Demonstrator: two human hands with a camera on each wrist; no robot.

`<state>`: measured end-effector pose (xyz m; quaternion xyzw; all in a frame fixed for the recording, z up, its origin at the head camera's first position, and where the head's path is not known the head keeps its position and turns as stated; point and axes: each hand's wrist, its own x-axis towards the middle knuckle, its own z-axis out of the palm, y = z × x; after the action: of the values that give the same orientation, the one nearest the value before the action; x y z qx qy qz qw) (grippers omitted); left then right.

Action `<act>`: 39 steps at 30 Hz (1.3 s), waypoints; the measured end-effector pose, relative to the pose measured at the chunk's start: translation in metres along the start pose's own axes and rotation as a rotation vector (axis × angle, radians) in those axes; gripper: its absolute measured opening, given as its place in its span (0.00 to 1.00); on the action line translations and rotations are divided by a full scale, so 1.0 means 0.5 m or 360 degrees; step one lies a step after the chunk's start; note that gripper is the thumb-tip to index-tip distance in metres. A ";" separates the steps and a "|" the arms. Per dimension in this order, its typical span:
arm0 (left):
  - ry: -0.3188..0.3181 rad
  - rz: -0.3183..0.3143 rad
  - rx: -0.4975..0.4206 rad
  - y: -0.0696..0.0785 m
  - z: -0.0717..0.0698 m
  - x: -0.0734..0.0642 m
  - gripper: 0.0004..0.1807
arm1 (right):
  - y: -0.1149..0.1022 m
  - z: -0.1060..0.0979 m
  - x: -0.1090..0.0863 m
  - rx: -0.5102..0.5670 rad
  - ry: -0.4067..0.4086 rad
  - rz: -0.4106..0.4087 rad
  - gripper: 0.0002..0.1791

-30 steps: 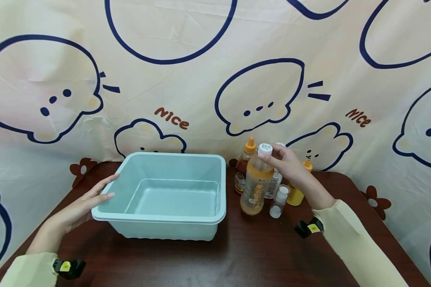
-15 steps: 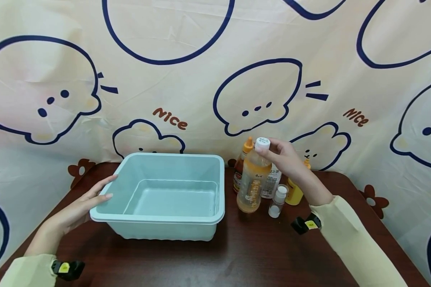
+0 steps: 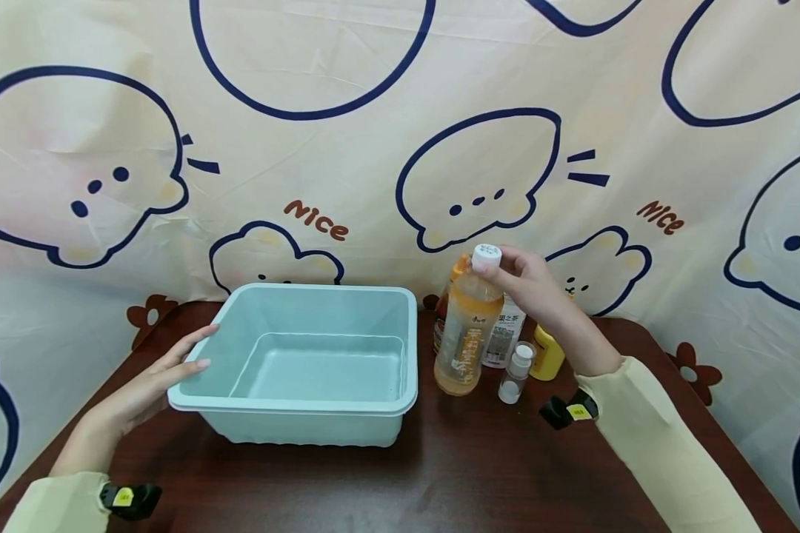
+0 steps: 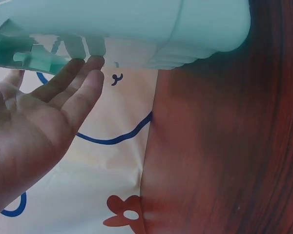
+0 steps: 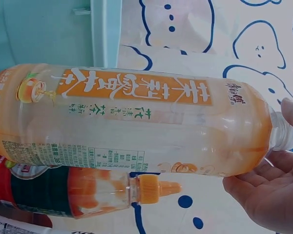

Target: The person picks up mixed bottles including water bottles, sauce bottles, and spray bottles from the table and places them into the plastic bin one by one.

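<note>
A tea bottle (image 3: 468,333) with a white cap and orange label leans slightly to the right in the head view. My right hand (image 3: 528,280) grips it at the neck, just below the cap; the right wrist view shows thumb and fingers around the neck. Whether its base touches the table cannot be made out. On the left, my left hand (image 3: 150,389) holds the rim of a light green plastic basin (image 3: 293,405), thumb and forefinger over the edge. In the left wrist view the other fingers (image 4: 90,85) lie against the basin's outer side.
Behind the tea bottle stand a sauce bottle (image 5: 102,190) with an orange nozzle and a white-labelled bottle (image 3: 504,337). A small clear bottle (image 3: 516,374) and a yellow bottle (image 3: 547,354) stand to its right. A patterned cloth (image 3: 360,170) hangs behind the brown table (image 3: 467,474).
My right hand has raised the tea bottle's cap end and shifted the bottle slightly left, so it covers more of the sauce bottle. My left hand stays on the basin rim.
</note>
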<state>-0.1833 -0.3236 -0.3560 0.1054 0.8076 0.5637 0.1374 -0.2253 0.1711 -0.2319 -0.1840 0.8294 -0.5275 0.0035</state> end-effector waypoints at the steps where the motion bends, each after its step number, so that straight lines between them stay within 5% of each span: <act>1: 0.0001 0.0003 -0.0010 -0.001 0.001 0.000 0.33 | -0.003 -0.001 0.000 0.0000 0.0000 -0.0009 0.27; 17: 0.0051 0.0001 -0.0187 -0.004 0.013 0.002 0.31 | -0.048 -0.003 -0.007 0.0006 0.0014 -0.0126 0.22; 39: 0.0048 0.0039 -0.0188 -0.008 0.013 0.002 0.31 | -0.104 0.004 -0.004 0.0064 0.0014 -0.0219 0.21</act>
<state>-0.1821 -0.3192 -0.3619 0.0986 0.7735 0.6137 0.1241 -0.2071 0.1504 -0.1876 -0.2383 0.8039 -0.5439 -0.0326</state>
